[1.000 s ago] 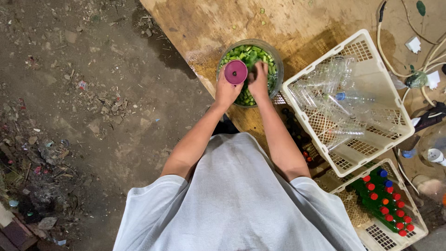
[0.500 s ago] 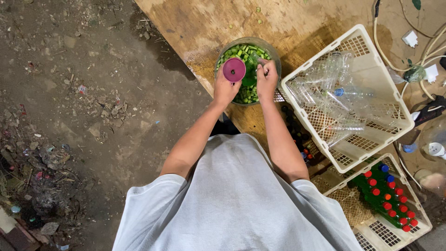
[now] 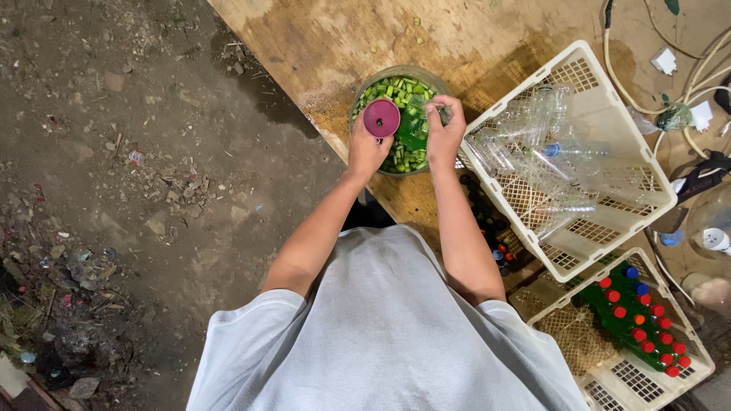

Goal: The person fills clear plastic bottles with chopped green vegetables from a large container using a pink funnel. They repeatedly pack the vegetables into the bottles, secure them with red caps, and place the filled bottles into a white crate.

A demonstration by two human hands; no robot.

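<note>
A round glass bowl (image 3: pixel 365 84) filled with chopped green pieces stands on a wooden board (image 3: pixel 320 38). My left hand (image 3: pixel 367 148) holds a magenta funnel-shaped piece (image 3: pixel 381 118) over the bowl's left side. Over the bowl's right side, my right hand (image 3: pixel 445 129) grips a small clear green bottle (image 3: pixel 417 125), pinched near its top. Both forearms reach forward from my grey shirt.
A white plastic crate (image 3: pixel 601 84) with several empty clear bottles sits right of the bowl. A second white crate (image 3: pixel 685 377) holds green bottles with red and blue caps. Cables lie at the top right. Dirt ground with rubble spreads left.
My right hand has shifted slightly over the bowl and now pinches the small green bottle. The left hand still holds the magenta piece in about the same place.
</note>
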